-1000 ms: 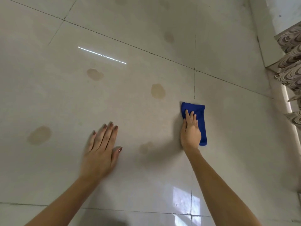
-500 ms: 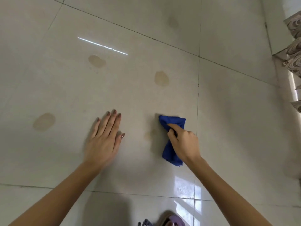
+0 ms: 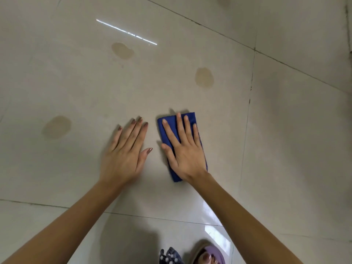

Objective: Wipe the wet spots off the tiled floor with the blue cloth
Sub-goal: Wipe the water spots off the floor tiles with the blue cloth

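**Three spots left, cloth pressed flat under my right hand**

While I scan from the left, the first thing I meet is a tan wet spot point(image 3: 56, 127) on the tiled floor point(image 3: 285, 149), untouched. Further in and farther from me lies a second wet spot point(image 3: 122, 50), just below a bright streak of reflected light. My left hand point(image 3: 125, 153) lies flat on bare tile, fingers straight and together, holding nothing. Just beside it, my right hand point(image 3: 183, 149) is spread wide, palm down on the folded blue cloth point(image 3: 190, 117), pressing rather than gripping. Beyond the cloth sits a third wet spot point(image 3: 204, 77). I see no wet mark around the cloth itself, so I judge most of the wiping is still ahead.
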